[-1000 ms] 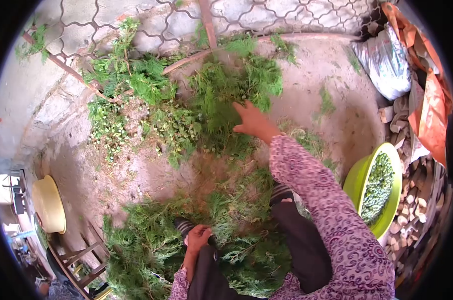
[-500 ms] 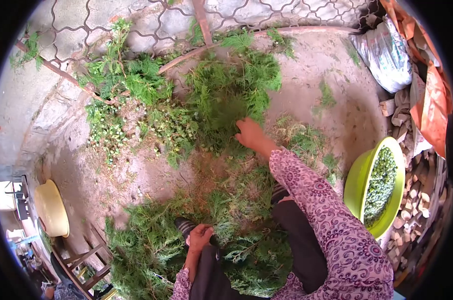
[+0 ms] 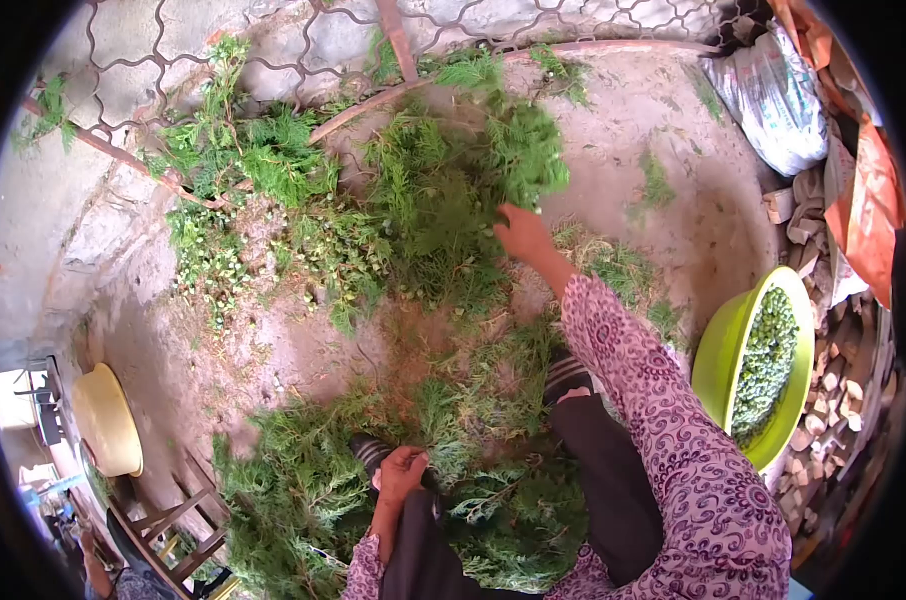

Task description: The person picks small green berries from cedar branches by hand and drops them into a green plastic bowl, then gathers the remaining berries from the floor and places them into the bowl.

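Observation:
My right hand (image 3: 523, 235) reaches to the right edge of a pile of green conifer branches (image 3: 443, 200). Its fingers are curled on a leafy sprig (image 3: 529, 155), blurred at its tip. Close to my knee, my left hand (image 3: 401, 472) rests above the striped shoe, with fingers pinched together; whatever they hold is too small to make out. More cut branches (image 3: 303, 490) lie around my feet. Small green cones with bits of foliage (image 3: 213, 265) are scattered on the ground at the left of the pile.
A lime-green basin (image 3: 718, 350) full of small green cones stands at right, beside chopped wood (image 3: 823, 400). Behind it are a white sack (image 3: 773, 105) and orange sheeting (image 3: 866, 215). A yellow basin (image 3: 106, 420) and wooden frame (image 3: 188, 520) are at left. Another person's arm (image 3: 95, 568) shows lower left.
My right hand has moved slightly right and up, and the sprig by it has shifted. My left hand stays in place. The other person's arm has come into view at lower left.

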Available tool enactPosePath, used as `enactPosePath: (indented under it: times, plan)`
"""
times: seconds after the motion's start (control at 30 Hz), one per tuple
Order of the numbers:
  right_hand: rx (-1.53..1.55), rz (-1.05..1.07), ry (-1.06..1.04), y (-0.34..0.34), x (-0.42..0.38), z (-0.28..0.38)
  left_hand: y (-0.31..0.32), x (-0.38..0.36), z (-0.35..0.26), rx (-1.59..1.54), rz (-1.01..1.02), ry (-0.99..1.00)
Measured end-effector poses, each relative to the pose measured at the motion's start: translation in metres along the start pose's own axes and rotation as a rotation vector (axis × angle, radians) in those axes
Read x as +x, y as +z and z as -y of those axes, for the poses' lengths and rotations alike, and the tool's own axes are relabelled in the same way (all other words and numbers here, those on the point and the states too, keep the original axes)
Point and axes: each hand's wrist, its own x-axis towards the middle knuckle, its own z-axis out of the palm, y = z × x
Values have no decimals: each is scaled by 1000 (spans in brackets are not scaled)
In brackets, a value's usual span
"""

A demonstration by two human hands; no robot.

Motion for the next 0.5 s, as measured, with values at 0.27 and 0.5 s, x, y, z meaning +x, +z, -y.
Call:
enactPosePath:
  times: [0.27, 0.5]
  plan:
    - [179, 311, -152, 23, -101, 9, -1, 3, 6, -32, 29, 26]
    - [291, 664, -372, 48, -190, 31, -2, 4, 10, -37, 22, 0]
